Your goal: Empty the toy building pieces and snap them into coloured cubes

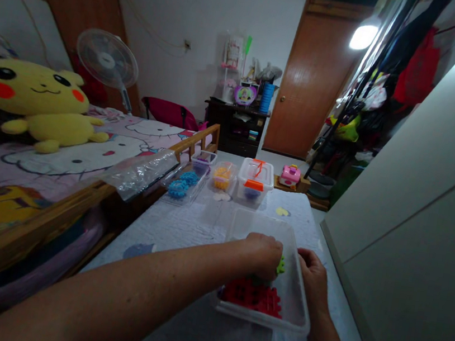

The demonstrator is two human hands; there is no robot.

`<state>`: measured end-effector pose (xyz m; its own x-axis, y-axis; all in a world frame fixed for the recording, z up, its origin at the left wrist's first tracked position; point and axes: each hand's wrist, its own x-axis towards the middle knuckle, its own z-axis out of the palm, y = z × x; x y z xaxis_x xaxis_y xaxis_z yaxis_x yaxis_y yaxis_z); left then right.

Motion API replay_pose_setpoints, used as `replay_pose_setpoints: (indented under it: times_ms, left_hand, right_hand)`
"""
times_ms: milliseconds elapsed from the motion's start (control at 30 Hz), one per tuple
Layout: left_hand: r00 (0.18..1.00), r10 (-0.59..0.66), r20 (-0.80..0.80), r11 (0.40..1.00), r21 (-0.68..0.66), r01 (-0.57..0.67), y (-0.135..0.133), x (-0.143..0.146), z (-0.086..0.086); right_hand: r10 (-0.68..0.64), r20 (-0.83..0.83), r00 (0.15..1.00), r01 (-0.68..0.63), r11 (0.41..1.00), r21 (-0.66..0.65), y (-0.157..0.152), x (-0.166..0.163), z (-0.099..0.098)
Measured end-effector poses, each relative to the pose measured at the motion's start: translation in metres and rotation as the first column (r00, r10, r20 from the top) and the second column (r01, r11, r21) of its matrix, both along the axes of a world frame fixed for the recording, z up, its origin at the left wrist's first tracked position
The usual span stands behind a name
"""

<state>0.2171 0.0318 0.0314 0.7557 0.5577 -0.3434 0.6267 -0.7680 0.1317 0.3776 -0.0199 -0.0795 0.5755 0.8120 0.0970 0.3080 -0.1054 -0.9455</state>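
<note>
A clear plastic box [295, 310] stands on the cloth-covered table in front of me. My left hand [264, 253] reaches into it from the left, fingers curled down around a bright green notched toy piece [280, 265]. Part of that piece is hidden by the hand. Red interlocking toy pieces [252, 296] lie flat in the near end of the box, below my left wrist. On the box's right side, my right hand [314, 276] grips the rim, its fingertips partly hidden.
Behind the box are a lidded container with orange latches [256, 177], a tub of yellow pieces [222, 176] and a clear tray with blue pieces [183, 187]. A wooden-railed bed [92, 196] borders the left side; a pale cabinet [423, 220] stands right.
</note>
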Motion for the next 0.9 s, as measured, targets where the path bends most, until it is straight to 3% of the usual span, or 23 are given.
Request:
replay_pose_setpoints:
  times_ms: [367,667,800,900]
  left_hand:
    - [0.999,-0.024,0.032,1.0,0.005,0.024,-0.006,0.001,0.0]
    - [0.999,-0.023,0.035,1.0,0.005,0.023,-0.001,0.001,-0.012]
    - [0.998,-0.041,0.051,0.999,0.032,0.039,-0.001,-0.005,0.005]
    - [0.963,-0.047,0.267,0.998,0.04,0.038,0.0,-0.026,0.028]
  right_hand:
    - [0.003,0.017,1.0,-0.003,1.0,-0.001,0.001,0.003,-0.003]
    - [0.005,0.012,1.0,-0.005,1.0,0.002,-0.001,0.002,-0.002]
    - [0.019,-0.006,1.0,-0.019,1.0,-0.001,-0.001,0.002,-0.001]
    - [0.014,-0.012,1.0,-0.014,1.0,0.008,-0.002,0.001,0.0]
